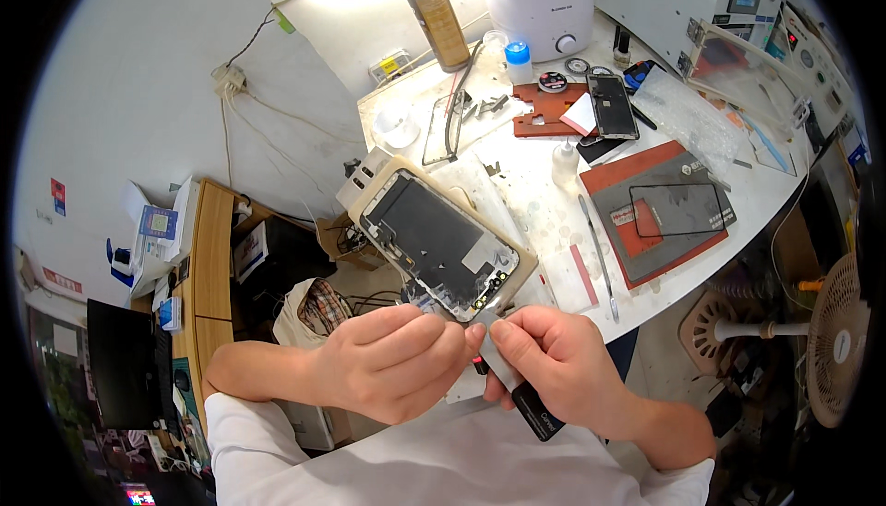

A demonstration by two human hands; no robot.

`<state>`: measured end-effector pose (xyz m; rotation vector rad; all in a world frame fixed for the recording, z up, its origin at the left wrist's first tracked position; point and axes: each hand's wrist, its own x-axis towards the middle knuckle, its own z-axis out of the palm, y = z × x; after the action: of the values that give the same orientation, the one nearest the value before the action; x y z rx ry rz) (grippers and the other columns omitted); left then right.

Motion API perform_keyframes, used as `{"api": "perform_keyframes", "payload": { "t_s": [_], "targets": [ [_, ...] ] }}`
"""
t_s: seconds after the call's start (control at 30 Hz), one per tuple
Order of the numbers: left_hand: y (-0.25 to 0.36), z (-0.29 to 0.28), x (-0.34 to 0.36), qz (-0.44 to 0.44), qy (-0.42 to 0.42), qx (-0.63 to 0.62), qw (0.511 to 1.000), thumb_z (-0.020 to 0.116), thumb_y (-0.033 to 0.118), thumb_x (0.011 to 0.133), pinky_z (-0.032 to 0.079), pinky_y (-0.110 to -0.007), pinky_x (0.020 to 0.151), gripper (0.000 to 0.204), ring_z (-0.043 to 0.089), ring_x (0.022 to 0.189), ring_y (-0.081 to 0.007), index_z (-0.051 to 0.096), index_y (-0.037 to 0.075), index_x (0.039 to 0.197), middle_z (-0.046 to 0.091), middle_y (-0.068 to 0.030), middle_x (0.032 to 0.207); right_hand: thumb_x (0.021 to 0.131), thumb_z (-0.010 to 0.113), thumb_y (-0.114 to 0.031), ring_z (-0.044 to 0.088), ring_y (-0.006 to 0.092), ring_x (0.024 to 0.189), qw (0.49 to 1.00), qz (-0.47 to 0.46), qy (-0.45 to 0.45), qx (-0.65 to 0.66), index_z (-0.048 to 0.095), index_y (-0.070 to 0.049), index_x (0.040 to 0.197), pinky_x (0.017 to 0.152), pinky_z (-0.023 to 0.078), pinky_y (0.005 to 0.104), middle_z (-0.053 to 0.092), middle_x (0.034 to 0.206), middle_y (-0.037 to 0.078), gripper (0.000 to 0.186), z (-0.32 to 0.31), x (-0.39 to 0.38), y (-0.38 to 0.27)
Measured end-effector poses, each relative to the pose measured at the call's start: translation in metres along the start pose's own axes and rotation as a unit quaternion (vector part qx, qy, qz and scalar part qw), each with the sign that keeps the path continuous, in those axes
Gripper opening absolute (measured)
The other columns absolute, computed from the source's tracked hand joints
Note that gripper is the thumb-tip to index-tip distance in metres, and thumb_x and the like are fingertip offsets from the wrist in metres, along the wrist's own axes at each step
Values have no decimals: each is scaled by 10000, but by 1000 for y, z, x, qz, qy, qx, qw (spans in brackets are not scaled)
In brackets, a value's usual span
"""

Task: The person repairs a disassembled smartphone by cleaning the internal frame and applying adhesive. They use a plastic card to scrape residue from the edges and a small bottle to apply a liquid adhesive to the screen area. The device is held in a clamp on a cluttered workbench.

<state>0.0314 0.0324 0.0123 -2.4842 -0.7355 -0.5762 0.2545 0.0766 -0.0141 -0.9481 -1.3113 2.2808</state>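
Head view: white-lettered, black-handled blade [499, 361] in right hand [570, 363].

Person's two hands brought together low in front of the torso, thumb tips just beside each other. Left forearm [263, 370] comes in from the left, nearly level, bent at the elbow; left hand [397, 358] back uppermost, fingers curled, pads hidden from view. Right forearm [674, 432] slants up and inward from lower right; right hand [568, 367] closed in a grip, right thumb [517, 344] laid along the top, pointing leftward, fingers folded beneath. Both forearms bare.
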Motion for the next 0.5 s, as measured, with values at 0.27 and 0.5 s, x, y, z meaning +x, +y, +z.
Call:
{"api": "perform_keyframes", "payload": {
  "t_s": [0.27, 0.5],
  "targets": [
    [5, -1, 3, -30, -8, 5, 1000, 801, 88, 650, 446, -266, 591, 316, 600, 724, -137, 809, 8, 956, 667, -32, 899, 1099, 540, -222, 657, 89, 628, 999, -21, 7, -38, 684, 17, 1018, 562, 520, 241, 728, 759, 73, 290, -1, 1, 1],
    [8, -9, 10, -52, -43, -9, 998, 780, 19, 763, 510, -263, 634, 108, 596, 765, -160, 747, -24, 857, 649, -46, 905, 1089, 547, -260, 683, 88, 635, 997, -41, 2, -60, 672, 25, 1054, 556, 522, 260, 757, 766, 72, 313, -4, 2, 6]
  ]
}}
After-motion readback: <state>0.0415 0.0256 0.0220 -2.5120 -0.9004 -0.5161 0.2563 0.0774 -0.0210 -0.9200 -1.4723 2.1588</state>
